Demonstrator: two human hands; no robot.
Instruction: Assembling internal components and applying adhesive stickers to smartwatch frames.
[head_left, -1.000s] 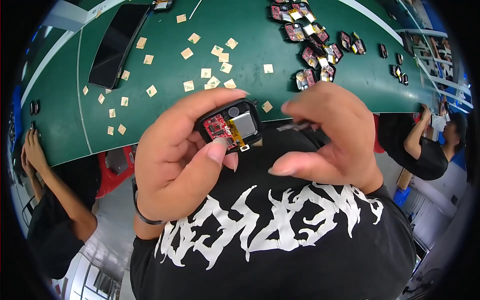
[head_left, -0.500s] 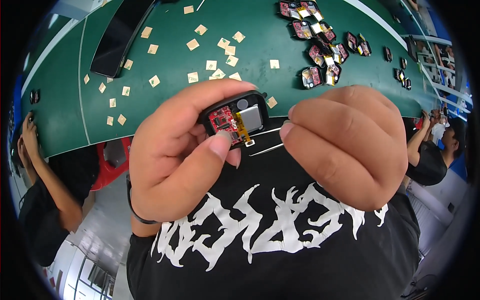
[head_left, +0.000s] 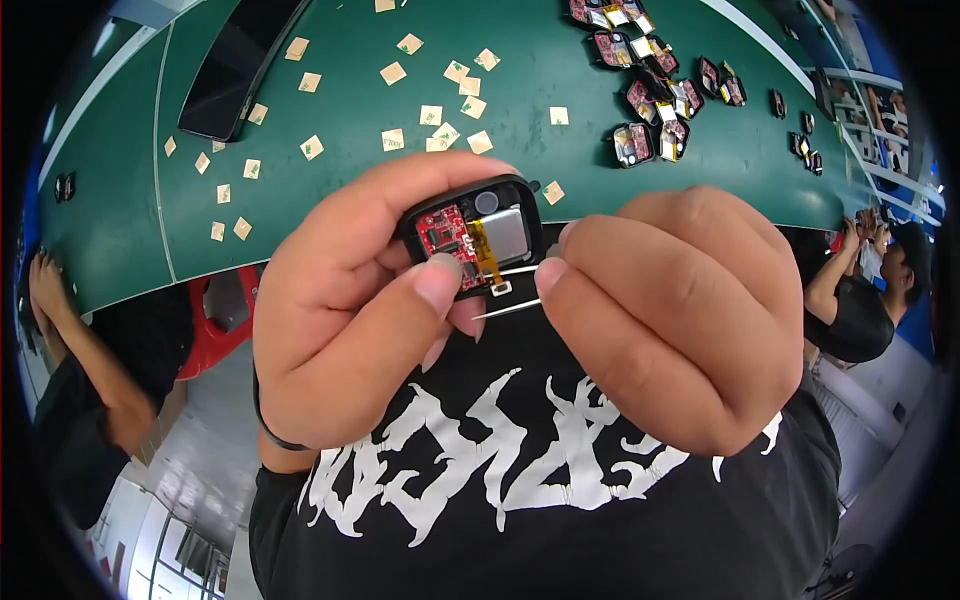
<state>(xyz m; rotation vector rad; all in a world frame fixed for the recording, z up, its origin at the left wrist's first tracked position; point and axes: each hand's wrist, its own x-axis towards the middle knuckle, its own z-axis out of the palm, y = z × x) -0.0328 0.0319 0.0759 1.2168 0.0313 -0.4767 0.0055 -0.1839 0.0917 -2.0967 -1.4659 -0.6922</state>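
Note:
My left hand (head_left: pixel 345 300) is closed around a small black device housing (head_left: pixel 527 190), its thumb pressing the near left edge. Inside the housing lie a red circuit board (head_left: pixel 440 232), a silver rectangular part (head_left: pixel 503 236) and an orange flex ribbon (head_left: pixel 486 255). The ribbon ends in a small white-framed connector piece (head_left: pixel 501 288) that sticks out past the near edge. Pinched in my right hand (head_left: pixel 680 310) are metal tweezers (head_left: pixel 508 311), prongs apart. One prong passes by the ribbon's end; the other lies below it. Whether either prong touches the ribbon cannot be made out.
Many square beige stickers (head_left: pixel 393 73) lie scattered over the green table (head_left: pixel 330 205). Several similar open housings (head_left: pixel 633 145) are clustered at the far right. A long black tray-like object (head_left: pixel 225 85) lies far left. Other people work at the left (head_left: pixel 110 380) and right (head_left: pixel 860 300) sides; a red stool (head_left: pixel 222 320) stands left.
My right hand has moved left and slightly down, bringing the tweezers' prongs closer to the ribbon's end. The left hand holds the housing in nearly the same place.

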